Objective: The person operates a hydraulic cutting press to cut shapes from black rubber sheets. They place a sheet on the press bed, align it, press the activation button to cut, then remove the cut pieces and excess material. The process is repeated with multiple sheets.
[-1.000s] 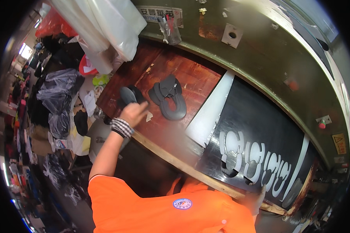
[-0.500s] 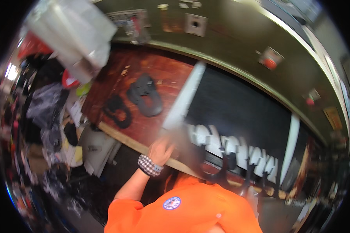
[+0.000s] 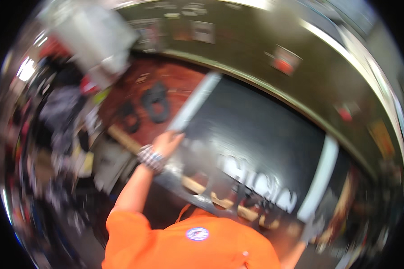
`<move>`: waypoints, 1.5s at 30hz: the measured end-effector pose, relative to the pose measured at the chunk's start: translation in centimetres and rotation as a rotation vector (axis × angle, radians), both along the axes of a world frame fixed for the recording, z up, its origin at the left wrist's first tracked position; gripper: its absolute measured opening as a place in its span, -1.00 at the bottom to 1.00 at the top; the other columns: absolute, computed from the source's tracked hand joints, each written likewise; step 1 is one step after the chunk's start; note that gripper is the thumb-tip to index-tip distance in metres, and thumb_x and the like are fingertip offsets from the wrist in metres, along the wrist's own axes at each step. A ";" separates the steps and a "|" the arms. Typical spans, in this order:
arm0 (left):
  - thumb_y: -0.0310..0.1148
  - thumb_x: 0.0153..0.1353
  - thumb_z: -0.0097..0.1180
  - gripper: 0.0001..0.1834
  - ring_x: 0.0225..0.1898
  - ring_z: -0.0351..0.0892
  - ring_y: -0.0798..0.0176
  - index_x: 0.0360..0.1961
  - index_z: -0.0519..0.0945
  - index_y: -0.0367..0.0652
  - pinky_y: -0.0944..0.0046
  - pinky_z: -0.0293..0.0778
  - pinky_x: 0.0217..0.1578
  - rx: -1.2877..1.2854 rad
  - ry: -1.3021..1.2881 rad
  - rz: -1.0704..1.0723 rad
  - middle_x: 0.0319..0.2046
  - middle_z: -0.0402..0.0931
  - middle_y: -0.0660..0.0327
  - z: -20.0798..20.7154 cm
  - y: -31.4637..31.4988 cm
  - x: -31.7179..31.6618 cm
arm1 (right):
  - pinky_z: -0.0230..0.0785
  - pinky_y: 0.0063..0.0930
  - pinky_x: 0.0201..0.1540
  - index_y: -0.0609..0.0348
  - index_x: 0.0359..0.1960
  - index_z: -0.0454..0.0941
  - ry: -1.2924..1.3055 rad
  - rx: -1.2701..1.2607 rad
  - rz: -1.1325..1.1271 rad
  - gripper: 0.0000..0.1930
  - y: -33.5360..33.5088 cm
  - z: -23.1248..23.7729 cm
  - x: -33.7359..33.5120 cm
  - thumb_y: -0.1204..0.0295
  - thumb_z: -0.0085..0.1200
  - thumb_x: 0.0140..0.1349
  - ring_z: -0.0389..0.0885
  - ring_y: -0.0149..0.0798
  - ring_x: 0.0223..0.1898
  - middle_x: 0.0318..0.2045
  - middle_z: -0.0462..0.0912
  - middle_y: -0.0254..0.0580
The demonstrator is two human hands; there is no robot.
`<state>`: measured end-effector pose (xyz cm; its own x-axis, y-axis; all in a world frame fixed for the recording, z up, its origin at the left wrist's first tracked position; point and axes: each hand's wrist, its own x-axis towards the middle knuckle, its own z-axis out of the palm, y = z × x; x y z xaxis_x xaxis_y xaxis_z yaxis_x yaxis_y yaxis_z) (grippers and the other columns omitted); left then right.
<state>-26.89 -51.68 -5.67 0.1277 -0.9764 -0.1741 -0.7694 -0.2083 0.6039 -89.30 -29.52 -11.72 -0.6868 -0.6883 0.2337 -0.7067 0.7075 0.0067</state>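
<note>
My left hand [image 3: 167, 142], with a checked bead bracelet at its wrist, grips the left edge of a dark sheet [image 3: 174, 184] with cut-out holes. The sheet spans toward my right side and lies partly over a black flat surface [image 3: 265, 121] flanked by pale strips. Through holes along its near side, the wooden table edge shows. Several white shapes [image 3: 234, 167] show along the sheet's far part; blur hides what they are. My right forearm [image 3: 293, 254] comes in at the lower right, and its hand is smeared near the sheet's right end.
Two dark ring-like pieces [image 3: 155, 102] lie on the reddish wooden tabletop [image 3: 182, 80] at left. A green-grey panel [image 3: 242, 42] runs across the back. Bags and loose material [image 3: 60, 112] are piled at far left, beside a white sack [image 3: 110, 163].
My left hand has moved farther forward and to the left with the dark sheet. More of the sheet's near edge and holes now shows, and my right forearm has come into view.
</note>
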 end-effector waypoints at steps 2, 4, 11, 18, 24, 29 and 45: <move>0.01 0.27 0.12 -0.39 0.02 0.62 -0.09 0.10 0.53 -0.35 0.09 0.51 0.02 0.028 -0.025 0.062 -0.05 0.61 -0.19 -1.5 -1.1 -0.8 | 0.37 -0.02 0.15 0.30 0.12 0.53 0.068 -0.083 0.199 -0.36 0.4 -0.1 -2.0 -0.04 0.16 0.24 0.52 0.23 0.04 -0.02 0.59 0.24; 0.04 0.22 0.16 -0.30 0.04 0.60 -0.17 0.14 0.48 -0.40 0.01 0.48 0.07 0.001 -0.135 -0.086 -0.02 0.57 -0.25 -2.3 -1.8 -0.5 | 0.54 -0.21 -0.20 0.30 -0.13 0.63 0.372 -0.246 0.408 -0.52 0.5 0.4 -2.5 0.07 0.30 0.19 0.63 0.04 -0.30 -0.29 0.69 0.05; -0.12 0.32 0.06 -0.53 -0.13 0.63 -0.16 0.10 0.49 -0.24 -0.05 0.52 -0.12 -0.252 -0.181 0.146 -0.23 0.65 -0.08 -3.0 -6.6 -4.1 | 0.53 -0.15 -0.35 0.28 -0.25 0.62 0.433 -0.283 0.519 -0.51 -0.7 -0.2 -4.7 0.00 0.31 0.17 0.62 0.02 -0.44 -0.44 0.65 -0.01; -0.30 0.29 0.08 -0.56 -0.29 0.58 -0.11 0.15 0.44 -0.26 -0.03 0.51 -0.27 -0.465 -0.312 -0.073 -0.33 0.56 -0.03 -7.7 -6.0 -3.6 | 0.39 -0.38 0.11 0.34 0.25 0.38 -0.904 -0.671 -0.087 -0.37 -3.8 3.7 -0.3 0.45 0.33 0.13 0.54 -0.25 0.03 0.07 0.57 -0.06; -0.33 0.29 0.09 -0.57 -0.29 0.57 -0.12 0.16 0.46 -0.26 -0.02 0.49 -0.25 -0.461 -0.281 -0.067 -0.30 0.55 -0.02 -7.5 -6.3 -3.6 | 0.31 -0.29 0.24 0.33 0.26 0.38 -1.237 -0.674 0.349 -0.17 -13.3 8.1 21.1 0.29 0.42 -0.10 0.51 -0.19 0.13 0.12 0.53 -0.08; -0.35 0.25 0.14 -0.56 -0.29 0.58 -0.11 0.13 0.49 -0.27 0.00 0.48 -0.27 -0.509 -0.205 -0.069 -0.31 0.56 -0.01 -7.5 -6.5 -3.7 | 0.36 -0.13 0.20 0.27 0.13 0.48 -0.918 -0.459 0.873 -0.21 -25.7 6.3 33.7 0.24 0.47 -0.21 0.49 0.06 0.14 0.09 0.51 0.15; -0.48 0.29 0.06 -0.61 -0.31 0.55 -0.08 0.15 0.50 -0.27 0.04 0.48 -0.25 -0.562 0.036 -0.111 -0.34 0.54 0.00 -7.2 -15.0 -4.1 | 0.43 -0.21 0.05 0.28 -0.03 0.55 -0.520 -0.749 0.691 -0.72 -36.7 5.1 24.7 0.42 0.12 0.26 0.60 0.03 -0.07 -0.13 0.62 0.06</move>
<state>-30.95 -66.63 -12.91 0.0228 -0.9273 0.3736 -0.7450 0.2334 0.6249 -64.64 -66.17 -6.63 -0.3493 -0.7638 0.5428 -0.7397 -0.1309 -0.6601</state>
